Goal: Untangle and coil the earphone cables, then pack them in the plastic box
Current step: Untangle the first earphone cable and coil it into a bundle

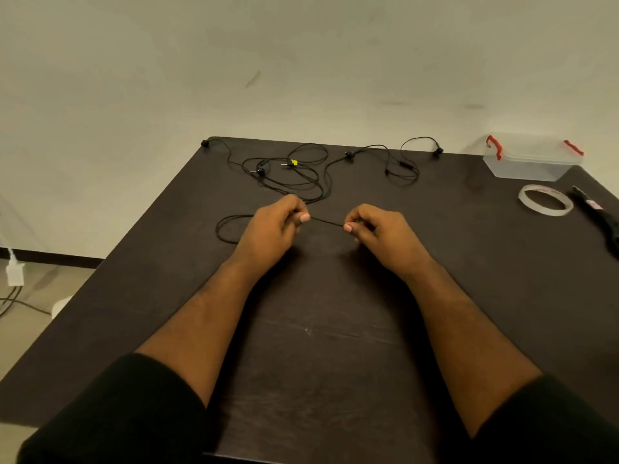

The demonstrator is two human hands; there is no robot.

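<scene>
Black earphone cables [301,175] lie tangled across the far half of the dark table [318,346], with earbuds near the back edge and a yellow-marked plug [293,162] in the tangle. My left hand [274,226] and my right hand [378,231] each pinch the same cable, and a short stretch [326,222] runs taut between them. A loop of that cable [231,226] curves out to the left of my left hand. The clear plastic box [531,162] with red latches stands closed at the far right corner.
A roll of clear tape [545,199] lies in front of the box. A black tool [599,216] lies at the right edge. A white charger and cords [15,272] hang beside the table on the left. A pale wall rises behind the table.
</scene>
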